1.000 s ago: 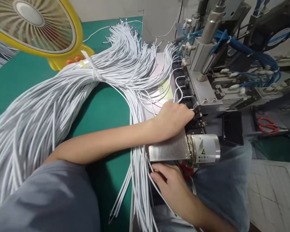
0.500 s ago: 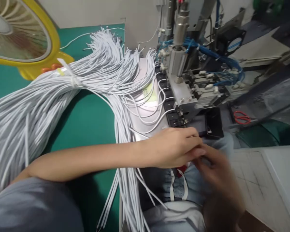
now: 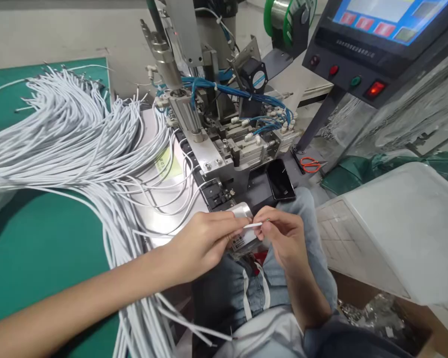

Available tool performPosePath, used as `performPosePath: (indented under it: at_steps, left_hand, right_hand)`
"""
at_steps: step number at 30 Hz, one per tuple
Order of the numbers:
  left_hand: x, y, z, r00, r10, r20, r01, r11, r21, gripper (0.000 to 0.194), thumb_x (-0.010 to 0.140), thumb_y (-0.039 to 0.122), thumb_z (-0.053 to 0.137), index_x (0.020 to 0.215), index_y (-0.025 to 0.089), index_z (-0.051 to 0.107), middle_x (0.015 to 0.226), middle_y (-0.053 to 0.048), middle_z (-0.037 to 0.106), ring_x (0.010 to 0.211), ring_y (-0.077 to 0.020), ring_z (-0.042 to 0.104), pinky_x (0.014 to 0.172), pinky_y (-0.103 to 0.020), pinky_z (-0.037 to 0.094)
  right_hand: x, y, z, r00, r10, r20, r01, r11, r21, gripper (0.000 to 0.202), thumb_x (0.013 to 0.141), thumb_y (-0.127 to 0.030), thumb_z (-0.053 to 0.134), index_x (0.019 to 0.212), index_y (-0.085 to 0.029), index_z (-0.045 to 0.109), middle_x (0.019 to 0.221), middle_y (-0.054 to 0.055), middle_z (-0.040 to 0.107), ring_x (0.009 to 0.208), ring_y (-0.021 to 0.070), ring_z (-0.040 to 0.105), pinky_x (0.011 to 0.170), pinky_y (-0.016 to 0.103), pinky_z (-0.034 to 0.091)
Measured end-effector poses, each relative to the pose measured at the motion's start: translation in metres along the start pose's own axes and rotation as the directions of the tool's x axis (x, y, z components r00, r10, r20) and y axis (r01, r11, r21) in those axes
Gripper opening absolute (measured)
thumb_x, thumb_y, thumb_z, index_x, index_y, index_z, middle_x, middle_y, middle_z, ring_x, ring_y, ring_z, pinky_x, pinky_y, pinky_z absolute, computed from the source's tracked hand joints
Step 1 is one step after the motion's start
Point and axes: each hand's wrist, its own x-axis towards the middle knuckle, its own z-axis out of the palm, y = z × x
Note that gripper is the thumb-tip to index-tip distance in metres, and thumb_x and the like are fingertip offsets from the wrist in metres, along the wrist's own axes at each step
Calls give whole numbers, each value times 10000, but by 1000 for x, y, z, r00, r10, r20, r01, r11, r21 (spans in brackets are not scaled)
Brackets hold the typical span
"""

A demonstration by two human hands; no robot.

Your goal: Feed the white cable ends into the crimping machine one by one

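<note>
My left hand point(image 3: 212, 241) pinches a white cable point(image 3: 252, 225) close to its end. The fingers of my right hand point(image 3: 281, 236) close on the tip of that same cable, where a small greenish bit shows. Both hands meet above my lap, just in front of the machine point(image 3: 209, 154). Several white cables point(image 3: 188, 199) run into the black holders point(image 3: 214, 194) along the machine's left edge. Beneath my left forearm hangs a thick bundle of white cables point(image 3: 112, 223). A silver rounded part point(image 3: 242, 210) sits behind my fingertips.
A green mat point(image 3: 48, 238) covers the table at left. Right of the machine are a black tray point(image 3: 280, 180) and red-handled scissors point(image 3: 309, 164). A control panel point(image 3: 373, 49) stands at upper right, above a white lid-like board point(image 3: 406, 228). A box of small metal parts point(image 3: 381, 318) is below.
The view has swung right, so the control panel shows and the fan is gone. My hands, overlapping and blurred before, now sit slightly apart with the cable end visible between them.
</note>
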Motion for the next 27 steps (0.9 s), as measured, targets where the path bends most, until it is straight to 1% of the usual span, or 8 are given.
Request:
performPosePath:
  at_steps: [4, 8, 11, 15, 18, 22, 24, 27]
  left_hand:
    - [0, 0, 4, 999, -52, 8, 52, 999, -8, 224, 884, 108, 399, 895, 134, 621, 704, -29, 580, 625, -95, 524, 584, -187, 421]
    - [-1, 1, 9, 994, -30, -109, 26, 999, -39, 209, 888, 152, 441, 946, 137, 641, 736, -43, 577, 671, -104, 539, 598, -198, 439]
    - [-1, 2, 10, 987, -20, -161, 13, 999, -41, 187, 885, 161, 460, 898, 137, 645, 708, -41, 589, 632, -99, 539, 567, -192, 431]
    - [-1, 2, 10, 993, -1, -121, -1, 1000, -23, 206, 889, 122, 429, 889, 130, 635, 700, -40, 582, 620, -89, 529, 562, -177, 418]
    - [-2, 0, 9, 997, 37, -66, -35, 999, 37, 241, 882, 87, 381, 930, 123, 615, 716, -43, 562, 626, -92, 519, 556, -175, 412]
    - [-5, -5, 11, 998, 69, 14, -70, 980, 185, 303, 844, 57, 324, 973, 109, 593, 750, -61, 558, 623, -105, 511, 539, -192, 419]
    - [-6, -6, 13, 996, 86, -2, -83, 971, 222, 297, 843, 58, 324, 964, 109, 590, 730, -57, 553, 605, -103, 502, 520, -194, 408]
    - [-7, -7, 17, 987, 130, -95, -111, 976, 185, 212, 863, 76, 385, 920, 126, 583, 702, -38, 538, 596, -90, 497, 511, -184, 391]
  right_hand:
    - [1, -4, 1, 998, -57, -28, 52, 985, -167, 128, 796, -317, 612, 739, -211, 654, 678, 26, 578, 607, 139, 538, 517, 281, 418]
    - [-3, -5, 7, 986, -134, -98, 101, 953, -284, 129, 805, -318, 599, 745, -222, 660, 690, 49, 597, 644, 162, 549, 561, 307, 444]
    - [-4, -5, 9, 989, -126, -72, 104, 962, -251, 117, 805, -296, 606, 750, -216, 672, 704, 48, 615, 600, 144, 548, 518, 284, 438]
    - [-2, -7, 8, 990, -141, -18, 136, 976, -170, 88, 807, -215, 608, 776, -204, 690, 709, 16, 624, 520, 92, 511, 451, 233, 385]
    - [-2, -10, 5, 989, -148, -16, 139, 957, -254, 107, 804, -216, 597, 758, -198, 692, 676, 20, 611, 565, 112, 526, 478, 245, 393]
    - [-3, -12, 1, 996, -91, 6, 87, 930, -357, 133, 792, -260, 594, 725, -214, 699, 525, -12, 474, 463, 100, 402, 432, 254, 336]
    - [-5, -9, 2, 997, -81, -20, 69, 936, -346, 153, 791, -283, 592, 710, -211, 700, 497, -26, 402, 441, 92, 349, 419, 251, 311]
    - [-7, -3, 8, 993, -78, -87, 48, 952, -301, 193, 802, -324, 582, 718, -197, 701, 526, -14, 430, 459, 98, 369, 423, 252, 321]
